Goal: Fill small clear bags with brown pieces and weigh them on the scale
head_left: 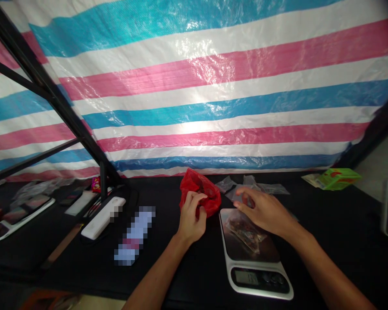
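Observation:
My left hand (pixel 190 218) pinches a crumpled red plastic bag (pixel 202 191) just left of the scale. A white digital kitchen scale (pixel 255 275) with a lit display stands in front of me. On its dark platform lies a small clear bag of brown pieces (pixel 245 230). My right hand (pixel 261 211) hovers above the platform's back edge, fingers apart and holding nothing I can see. Its fingertips are close to several crumpled clear plastic bags (pixel 252 187) lying behind the scale.
A white oblong device (pixel 100 217) and a pixelated, blurred object (pixel 134 234) lie on the black table (pixel 336 232) to the left. A green box (pixel 334 178) stands back right, and a white tray of dark items (pixel 19 217) sits far left. A striped tarp (pixel 194 86) hangs behind.

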`<state>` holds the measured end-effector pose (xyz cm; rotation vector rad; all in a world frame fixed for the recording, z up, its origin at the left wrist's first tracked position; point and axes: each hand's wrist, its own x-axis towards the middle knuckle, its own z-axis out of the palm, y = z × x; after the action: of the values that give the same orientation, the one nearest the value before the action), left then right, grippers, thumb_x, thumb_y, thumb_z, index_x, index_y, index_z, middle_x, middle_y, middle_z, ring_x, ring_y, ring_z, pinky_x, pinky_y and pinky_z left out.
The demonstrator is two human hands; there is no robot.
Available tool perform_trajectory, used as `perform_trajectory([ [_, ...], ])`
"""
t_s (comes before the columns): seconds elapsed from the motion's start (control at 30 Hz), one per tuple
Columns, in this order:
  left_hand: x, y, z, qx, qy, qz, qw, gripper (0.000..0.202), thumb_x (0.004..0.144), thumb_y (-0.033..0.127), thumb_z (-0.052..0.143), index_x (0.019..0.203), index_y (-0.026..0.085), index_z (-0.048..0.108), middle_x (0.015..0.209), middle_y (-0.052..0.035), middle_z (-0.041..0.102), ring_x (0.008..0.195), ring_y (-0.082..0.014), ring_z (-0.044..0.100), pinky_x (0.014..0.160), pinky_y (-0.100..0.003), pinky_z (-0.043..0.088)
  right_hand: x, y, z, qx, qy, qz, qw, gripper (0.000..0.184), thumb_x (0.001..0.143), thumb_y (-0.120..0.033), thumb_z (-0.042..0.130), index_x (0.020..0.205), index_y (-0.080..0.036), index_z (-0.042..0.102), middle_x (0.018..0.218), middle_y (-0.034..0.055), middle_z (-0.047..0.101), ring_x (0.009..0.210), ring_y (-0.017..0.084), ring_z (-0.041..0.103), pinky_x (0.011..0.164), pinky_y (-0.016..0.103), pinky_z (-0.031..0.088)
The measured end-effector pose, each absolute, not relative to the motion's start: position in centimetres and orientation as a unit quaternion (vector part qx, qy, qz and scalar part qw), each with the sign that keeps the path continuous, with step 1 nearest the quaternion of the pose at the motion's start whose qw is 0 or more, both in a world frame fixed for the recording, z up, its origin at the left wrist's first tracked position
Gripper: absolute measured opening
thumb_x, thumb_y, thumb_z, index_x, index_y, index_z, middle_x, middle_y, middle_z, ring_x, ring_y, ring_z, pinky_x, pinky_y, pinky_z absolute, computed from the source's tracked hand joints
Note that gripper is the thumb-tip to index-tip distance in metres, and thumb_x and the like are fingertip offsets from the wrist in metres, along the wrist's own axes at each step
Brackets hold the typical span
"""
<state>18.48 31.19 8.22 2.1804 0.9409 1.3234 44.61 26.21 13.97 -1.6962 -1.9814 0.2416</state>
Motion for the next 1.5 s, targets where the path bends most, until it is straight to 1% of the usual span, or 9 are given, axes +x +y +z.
perform_trajectory([
  [0.17,17.8,31.9,8.6,0.735,0.436,0.499,0.144,0.031,0.092,0.007,0.047,0.113,0.024,0.062,0.108,-0.0058,0.062,0.101,-0.0208,0.064,0.091,-0.034,0.052,42.7,23.7,14.7,-0.646,-0.723,0.108,0.218,0.041,0.095,-0.049,0.060,0.130,-0.026,0.061,0.121,0.0085,0.076,0.104,0.031,0.075,0.083,0.038,0.054],
  [0.33,16.8,33.1,8.7,0.675,0.563,0.476,0.044,0.030,0.086,0.007,0.054,0.108,0.024,0.062,0.111,-0.0069,0.064,0.109,-0.0269,0.062,0.099,-0.043,0.051,42.8,22.6,13.2,-0.615,-0.750,0.146,0.196,0.061,0.083,-0.048,0.074,0.137,-0.024,0.058,0.139,0.0127,0.068,0.125,0.037,0.066,0.102,0.045,0.052],
  [0.5,16.6,33.5,8.6,0.663,0.604,0.442,0.011,0.033,0.083,0.007,0.057,0.112,0.022,0.063,0.114,-0.0098,0.063,0.109,-0.0302,0.059,0.099,-0.049,0.051,43.0,22.8,12.0,-0.591,-0.754,0.186,0.219,0.053,0.086,-0.038,0.070,0.136,-0.027,0.058,0.134,0.0081,0.071,0.120,0.032,0.070,0.099,0.040,0.055],
  [0.73,16.7,33.6,8.6,0.650,0.598,0.468,0.015,0.033,0.084,0.007,0.057,0.112,0.022,0.063,0.110,-0.0094,0.061,0.108,-0.0289,0.059,0.098,-0.047,0.051,42.9,24.3,12.1,-0.569,-0.706,0.280,0.316,0.047,0.095,-0.046,0.064,0.137,-0.028,0.050,0.128,0.0088,0.072,0.118,0.030,0.070,0.101,0.043,0.055],
  [0.9,16.8,33.6,8.4,0.652,0.580,0.487,0.028,0.033,0.083,0.005,0.056,0.111,0.023,0.062,0.108,-0.0083,0.061,0.106,-0.0276,0.059,0.097,-0.045,0.051,40.6,26.3,13.8,-0.512,-0.694,0.326,0.389,0.041,0.097,-0.042,0.062,0.134,-0.028,0.052,0.128,0.0074,0.070,0.115,0.026,0.070,0.102,0.040,0.055],
  [1.03,16.9,33.6,8.5,0.647,0.574,0.501,0.036,0.032,0.084,0.005,0.056,0.110,0.023,0.061,0.108,-0.0084,0.061,0.107,-0.0273,0.058,0.097,-0.044,0.051,38.4,28.9,15.6,-0.492,-0.752,0.266,0.348,0.035,0.095,-0.026,0.058,0.129,-0.029,0.057,0.124,0.0039,0.073,0.111,0.024,0.071,0.098,0.038,0.055],
  [1.17,16.9,33.6,8.6,0.639,0.574,0.509,0.051,0.032,0.084,0.004,0.055,0.108,0.023,0.061,0.107,-0.0079,0.061,0.104,-0.0264,0.059,0.096,-0.044,0.050,36.6,31.2,16.2,-0.516,-0.810,0.127,0.246,0.046,0.085,-0.015,0.056,0.130,-0.026,0.061,0.121,0.0070,0.075,0.109,0.029,0.072,0.097,0.043,0.054],
  [1.3,17.0,33.6,8.7,0.631,0.578,0.514,0.066,0.033,0.083,0.002,0.054,0.108,0.023,0.061,0.107,-0.0079,0.061,0.105,-0.0261,0.059,0.096,-0.043,0.049,35.7,32.4,15.5,-0.509,-0.831,0.089,0.205,0.048,0.088,-0.020,0.055,0.135,-0.023,0.061,0.127,0.0102,0.075,0.110,0.031,0.073,0.097,0.044,0.055],
  [1.5,17.1,33.3,9.2,0.624,0.577,0.520,0.085,0.031,0.084,0.002,0.054,0.106,0.023,0.061,0.106,-0.0072,0.061,0.105,-0.0253,0.058,0.096,-0.041,0.048,36.5,31.9,14.8,-0.511,-0.802,0.154,0.269,0.043,0.096,-0.034,0.059,0.138,-0.027,0.059,0.135,0.0087,0.071,0.119,0.031,0.070,0.105,0.049,0.054],
])
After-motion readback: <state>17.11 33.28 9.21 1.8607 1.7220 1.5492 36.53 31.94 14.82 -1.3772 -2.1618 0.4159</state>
